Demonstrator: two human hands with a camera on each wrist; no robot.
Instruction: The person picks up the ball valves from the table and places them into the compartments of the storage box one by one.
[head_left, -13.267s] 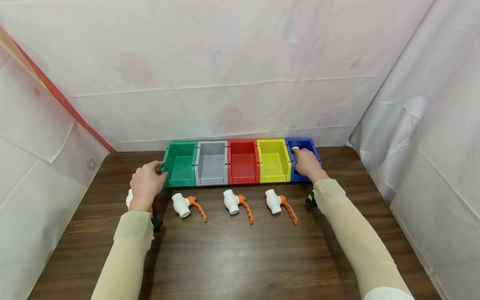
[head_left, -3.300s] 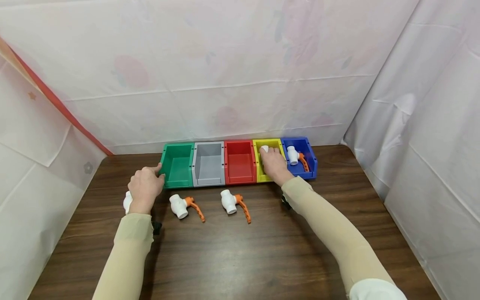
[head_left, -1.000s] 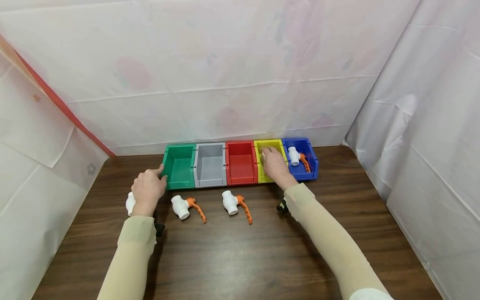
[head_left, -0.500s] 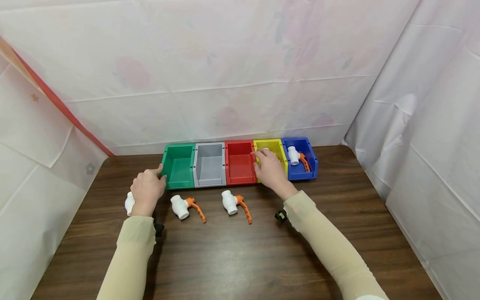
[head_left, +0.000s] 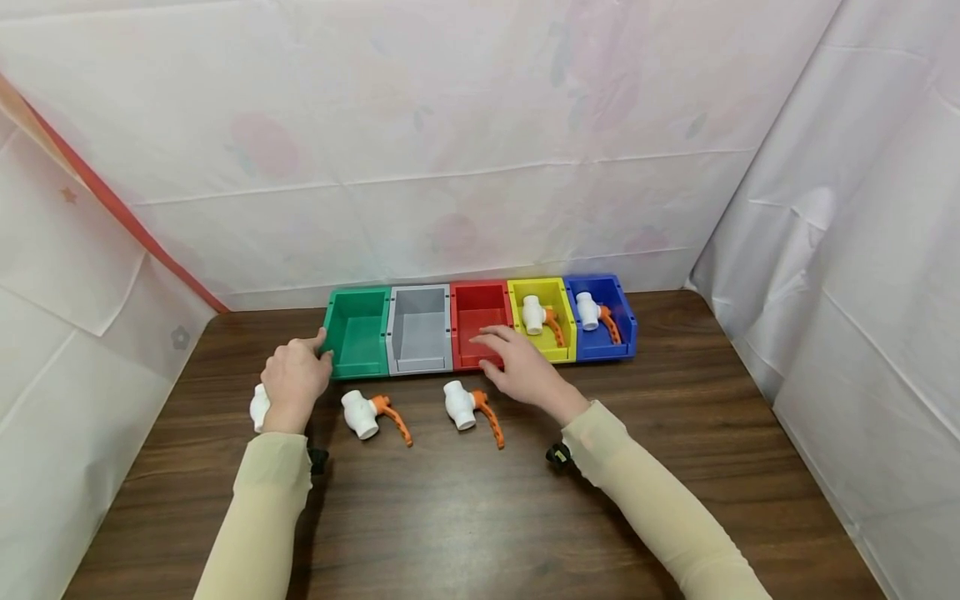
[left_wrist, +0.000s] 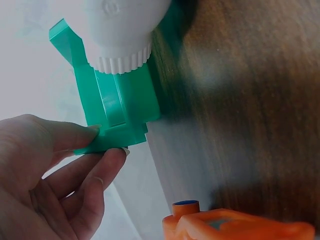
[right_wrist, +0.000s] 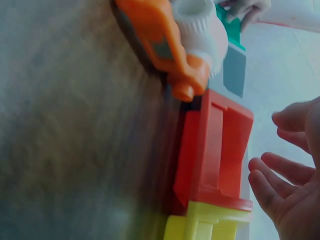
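My left hand (head_left: 297,379) pinches the left wall of the green bin (left_wrist: 112,137) between thumb and fingers, as the left wrist view shows. My right hand (head_left: 522,367) hovers over the front of the red bin (head_left: 480,354), its fingers spread and holding nothing. One white ball valve with an orange handle (head_left: 533,315) lies in the yellow bin (head_left: 557,353), and a similar ball valve (head_left: 588,312) lies in the blue bin (head_left: 622,350). In front of the bins lie a ball valve (head_left: 460,406), another ball valve (head_left: 362,415), and a third ball valve (head_left: 259,408) partly hidden by my left hand.
A grey bin (head_left: 422,365) stands between the green and red bins; all are joined in one row. The brown wooden table (head_left: 450,517) meets a white curtain (head_left: 450,167) behind the bins and at both sides.
A ball valve went into the blue bin, then another into the yellow bin. My right hand let go of the latter and moved left and nearer, fingers spreading. My left hand stayed at the green bin.
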